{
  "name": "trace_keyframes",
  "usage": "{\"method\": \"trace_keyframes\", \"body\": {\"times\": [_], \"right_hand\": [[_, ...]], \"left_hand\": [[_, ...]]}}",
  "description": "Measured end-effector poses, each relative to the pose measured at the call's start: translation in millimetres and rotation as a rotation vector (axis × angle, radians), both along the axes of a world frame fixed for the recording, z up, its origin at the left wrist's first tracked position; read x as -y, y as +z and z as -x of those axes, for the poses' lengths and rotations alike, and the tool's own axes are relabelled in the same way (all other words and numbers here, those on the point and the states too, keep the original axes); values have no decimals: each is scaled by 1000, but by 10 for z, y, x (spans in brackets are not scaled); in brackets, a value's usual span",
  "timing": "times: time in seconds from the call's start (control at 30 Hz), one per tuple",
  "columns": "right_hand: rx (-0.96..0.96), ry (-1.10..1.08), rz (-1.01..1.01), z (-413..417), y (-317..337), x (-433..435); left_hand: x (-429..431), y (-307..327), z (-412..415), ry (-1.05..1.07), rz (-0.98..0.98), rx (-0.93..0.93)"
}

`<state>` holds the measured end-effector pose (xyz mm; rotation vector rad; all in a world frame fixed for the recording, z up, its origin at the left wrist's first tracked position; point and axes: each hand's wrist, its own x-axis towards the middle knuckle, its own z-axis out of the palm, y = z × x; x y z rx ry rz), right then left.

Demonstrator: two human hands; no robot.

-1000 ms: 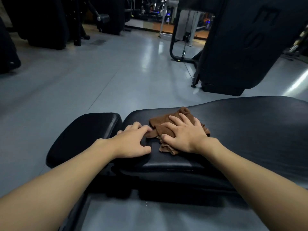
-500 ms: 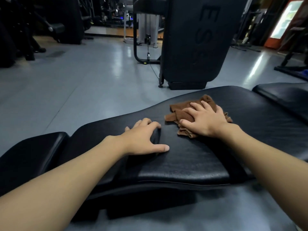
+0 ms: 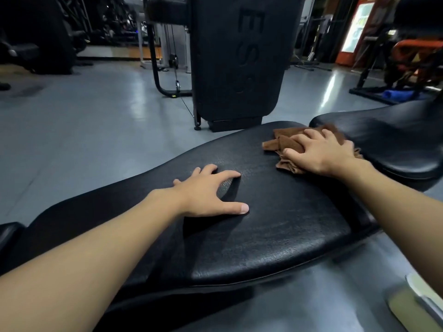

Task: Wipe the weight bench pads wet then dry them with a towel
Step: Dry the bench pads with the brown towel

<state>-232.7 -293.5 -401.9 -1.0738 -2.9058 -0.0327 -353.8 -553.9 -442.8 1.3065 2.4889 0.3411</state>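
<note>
A long black bench pad [image 3: 275,224] stretches across the view, with a second black pad [image 3: 388,137] beyond its right end. A crumpled brown cloth [image 3: 285,142] lies on the long pad near that right end. My right hand [image 3: 321,149] presses down on the cloth, its fingers bent over the folds. My left hand [image 3: 208,195] rests on the middle of the long pad with fingers spread, holding nothing.
A tall black machine housing [image 3: 239,56] stands on the grey floor just behind the bench. A blue roll [image 3: 395,94] lies under a rack at the far right. A small black pad [image 3: 9,233] shows at the left edge.
My right hand has slid the cloth rightward along the long pad toward its far end. My left hand followed along the pad, and my view turned right.
</note>
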Motion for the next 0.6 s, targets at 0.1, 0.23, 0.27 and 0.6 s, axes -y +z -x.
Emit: {"method": "trace_keyframes", "body": {"times": [0.1, 0.23, 0.27, 0.6], "right_hand": [[-6, -74, -17, -104, -26, -24], [-27, -144, -46, -129, -76, 145], [-29, -148, -51, -130, -87, 206], [32, -78, -47, -17, -346, 1501]], "left_hand": [[10, -17, 55, -30, -18, 22], [285, -113, 105, -79, -98, -13], [408, -135, 105, -79, -121, -19], [1696, -276, 100, 2, -94, -66]]}}
